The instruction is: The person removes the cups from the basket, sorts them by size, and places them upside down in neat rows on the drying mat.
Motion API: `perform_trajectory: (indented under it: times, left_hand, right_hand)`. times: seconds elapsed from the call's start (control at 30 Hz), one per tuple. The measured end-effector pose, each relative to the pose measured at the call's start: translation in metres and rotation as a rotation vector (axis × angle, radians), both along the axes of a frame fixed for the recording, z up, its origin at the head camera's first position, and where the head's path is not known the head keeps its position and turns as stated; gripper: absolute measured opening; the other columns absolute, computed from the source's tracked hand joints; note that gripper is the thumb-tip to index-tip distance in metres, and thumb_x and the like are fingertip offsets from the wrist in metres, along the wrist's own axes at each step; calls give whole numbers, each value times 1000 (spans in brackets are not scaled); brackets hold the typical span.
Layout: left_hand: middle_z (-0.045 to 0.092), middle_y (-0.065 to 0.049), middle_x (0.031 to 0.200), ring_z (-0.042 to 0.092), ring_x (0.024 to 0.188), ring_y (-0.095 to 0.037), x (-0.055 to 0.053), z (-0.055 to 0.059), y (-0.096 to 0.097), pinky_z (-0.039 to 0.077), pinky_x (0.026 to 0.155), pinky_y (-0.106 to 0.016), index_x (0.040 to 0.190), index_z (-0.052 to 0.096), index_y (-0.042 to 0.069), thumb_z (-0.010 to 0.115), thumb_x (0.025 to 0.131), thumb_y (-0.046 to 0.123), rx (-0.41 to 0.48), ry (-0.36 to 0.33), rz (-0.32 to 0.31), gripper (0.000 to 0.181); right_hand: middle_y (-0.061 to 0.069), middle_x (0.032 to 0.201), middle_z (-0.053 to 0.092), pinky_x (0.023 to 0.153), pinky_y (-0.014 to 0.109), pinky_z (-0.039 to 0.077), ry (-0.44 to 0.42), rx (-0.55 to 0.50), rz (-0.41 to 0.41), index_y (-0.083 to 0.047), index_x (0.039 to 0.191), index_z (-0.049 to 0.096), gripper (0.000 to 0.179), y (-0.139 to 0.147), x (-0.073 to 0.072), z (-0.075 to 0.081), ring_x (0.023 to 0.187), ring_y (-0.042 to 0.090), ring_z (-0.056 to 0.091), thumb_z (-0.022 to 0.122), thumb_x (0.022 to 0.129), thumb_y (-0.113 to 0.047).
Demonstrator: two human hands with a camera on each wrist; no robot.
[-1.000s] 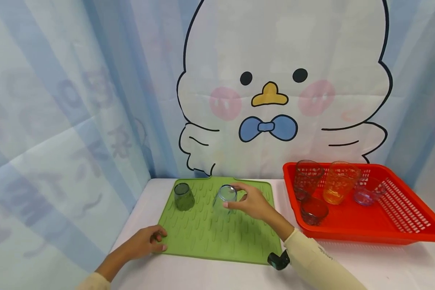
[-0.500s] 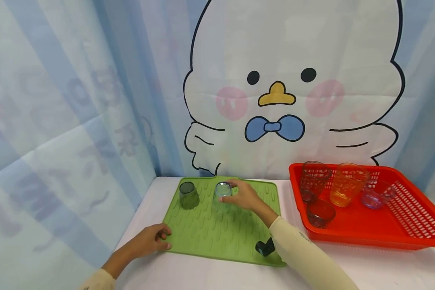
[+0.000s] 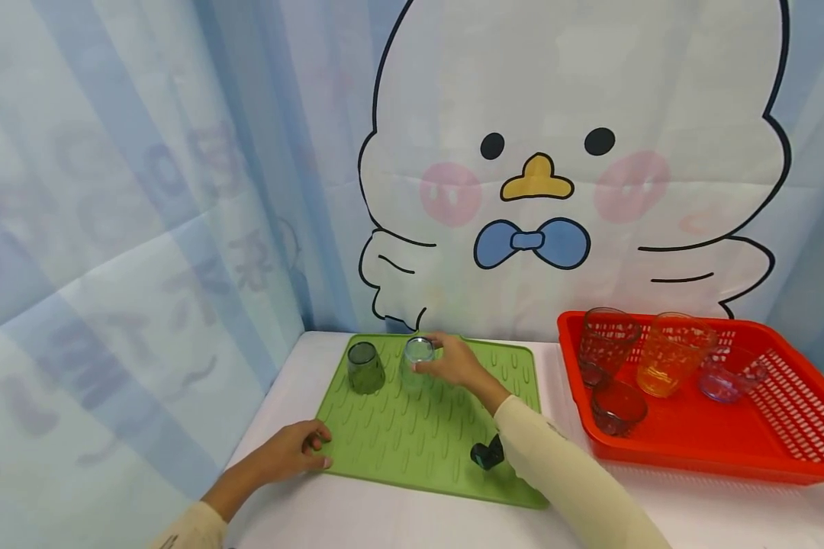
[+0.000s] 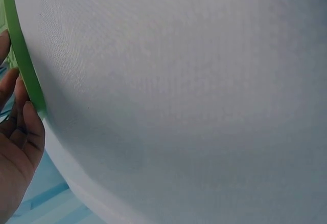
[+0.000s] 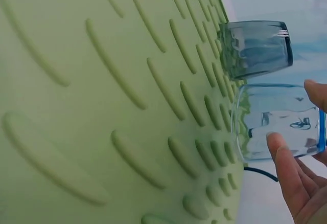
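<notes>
My right hand [image 3: 456, 360] holds a clear, blue-tinted glass [image 5: 278, 124] between thumb and fingers. The glass is mouth down, its thick base uppermost, over the back of a ribbed green drying mat [image 3: 426, 450]. Whether its rim touches the mat is hard to tell. Just left of it, a smoky grey glass [image 3: 366, 370] stands upside down on the mat, with a narrow gap between the two. My left hand [image 3: 291, 451] rests at the mat's front left corner, fingers loosely bent; in the left wrist view its fingertips [image 4: 31, 114] are against the mat's edge.
On the right stands a red plastic basket [image 3: 700, 450]. Inside are a tall dark glass [image 3: 607, 343], an orange glass [image 3: 673, 354], a purple-tinted glass [image 3: 728, 377] and a small clear bowl-like glass [image 3: 618, 408]. A printed curtain [image 3: 535, 297] closes off the back.
The clear glass, tilted a second ago, is now upright and closer to the grey glass, carried left by my right hand. My left hand stays at the mat corner. The head view has turned slightly left.
</notes>
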State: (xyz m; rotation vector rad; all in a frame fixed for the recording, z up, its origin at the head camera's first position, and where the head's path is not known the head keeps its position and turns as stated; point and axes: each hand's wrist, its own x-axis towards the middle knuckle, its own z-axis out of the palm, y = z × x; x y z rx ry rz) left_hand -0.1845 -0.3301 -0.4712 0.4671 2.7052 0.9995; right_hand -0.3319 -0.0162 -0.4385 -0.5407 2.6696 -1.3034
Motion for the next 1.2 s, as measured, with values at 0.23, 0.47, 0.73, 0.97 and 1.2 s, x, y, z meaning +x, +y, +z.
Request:
perform_trajectory:
  times: [0.23, 0.47, 0.73, 0.97, 1.2]
  left_hand:
    - [58, -3, 93, 51, 79, -8, 0, -1, 4, 47, 69, -24, 110, 62, 2, 79, 86, 21, 6, -20, 10, 35]
    - [59, -3, 93, 51, 77, -7, -1, -1, 6, 48, 68, -24, 110, 63, 2, 79, 86, 22, 3, -3, 6, 35]
    - [58, -2, 93, 51, 77, -6, -4, -2, 5, 47, 68, -24, 110, 62, 3, 79, 87, 24, -2, 8, 4, 35]
    - [59, -2, 93, 51, 77, -5, -2, -2, 5, 48, 69, -24, 110, 63, 3, 79, 86, 24, -19, 16, 5, 35]
    - [59, -2, 92, 51, 77, -6, 1, 1, 3, 47, 68, -24, 109, 63, 3, 80, 85, 23, -16, 20, 16, 35]
  right_hand:
    - [21, 133, 59, 70, 35, 60, -82, -84, 22, -7, 141, 54, 69, -11, -5, -9, 77, 23, 73, 85, 82, -23]
    - [19, 139, 57, 78, 40, 58, -97, -6, 21, -9, 149, 46, 77, -14, -6, -11, 76, 18, 72, 82, 85, -33]
    - [15, 136, 59, 75, 37, 58, -99, 52, 11, -12, 145, 49, 71, -16, -7, -5, 75, 15, 71, 81, 86, -36]
    - [16, 138, 59, 85, 44, 56, -78, 125, 26, -13, 149, 46, 74, -11, -4, 2, 89, 23, 71, 79, 87, -40]
    - [18, 138, 59, 89, 46, 56, -88, 152, 65, -9, 144, 49, 67, 5, 1, 27, 95, 27, 72, 74, 91, -40]
